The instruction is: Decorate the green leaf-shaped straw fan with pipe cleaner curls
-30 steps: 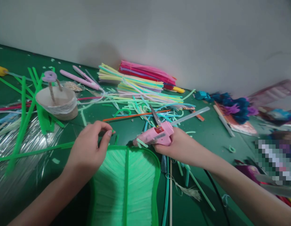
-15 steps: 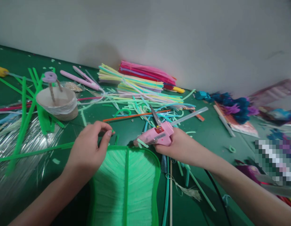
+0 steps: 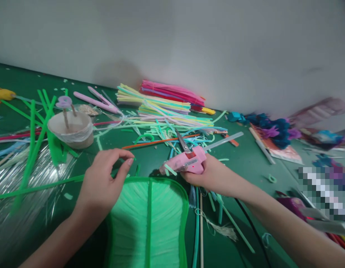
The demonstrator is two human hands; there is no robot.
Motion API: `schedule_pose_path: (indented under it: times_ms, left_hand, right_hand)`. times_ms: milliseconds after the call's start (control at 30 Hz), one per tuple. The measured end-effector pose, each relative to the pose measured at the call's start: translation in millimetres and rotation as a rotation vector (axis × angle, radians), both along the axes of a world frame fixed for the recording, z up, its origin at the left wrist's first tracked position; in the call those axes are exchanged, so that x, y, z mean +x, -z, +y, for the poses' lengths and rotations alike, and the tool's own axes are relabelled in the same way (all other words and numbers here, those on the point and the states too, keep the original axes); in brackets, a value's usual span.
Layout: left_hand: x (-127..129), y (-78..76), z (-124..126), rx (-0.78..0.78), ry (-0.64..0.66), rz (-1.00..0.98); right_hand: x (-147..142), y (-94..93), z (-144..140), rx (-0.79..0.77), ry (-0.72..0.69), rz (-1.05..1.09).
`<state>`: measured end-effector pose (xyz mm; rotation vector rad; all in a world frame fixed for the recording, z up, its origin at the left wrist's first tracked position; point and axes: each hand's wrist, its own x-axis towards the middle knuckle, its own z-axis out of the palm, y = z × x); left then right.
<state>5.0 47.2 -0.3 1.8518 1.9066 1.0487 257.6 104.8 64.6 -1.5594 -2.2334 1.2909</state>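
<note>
Single head-worn camera, looking from the person's side of the green table [image 3: 253, 162], forward and down past both forearms [image 3: 56, 236] to the grey wall [image 3: 172, 41], which fills the upper part. Near view: left hand [image 3: 105, 182] and right hand [image 3: 213, 176] flank mid-frame, leaf-shaped green panel [image 3: 168, 219] nearest, cut by the bottom edge. Table's back edge slants down rightward across the picture

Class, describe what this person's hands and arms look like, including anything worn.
The left hand and right hand are ungloved; the left forearm and right forearm show no sleeve, watch or bracelet. No ring shows, though part of the right hand is hidden.
</note>
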Motion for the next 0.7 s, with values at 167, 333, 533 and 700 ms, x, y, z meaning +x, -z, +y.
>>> schedule_pose_path:
  times_ms: [167, 333, 533, 700]
  left_hand:
    - [1, -5.0, -1, -0.055, -0.081, -0.089]
    - [2, -9.0, -1, -0.147, -0.043, -0.161]
    - [7, -7.4, -4, -0.211, 0.110, -0.193]
    - [10, -3.8, -7, -0.190, 0.178, -0.173]
  right_hand:
    - [1, -1.3, 1, -0.049, -0.012, 0.064]
    - [11, -1.1, -10, 0.141, -0.030, 0.087]
    - [49, 12.5, -48, 0.651, 0.074, 0.020]
    - [125, 44.3, -67, 0.853, 0.261, -0.530]
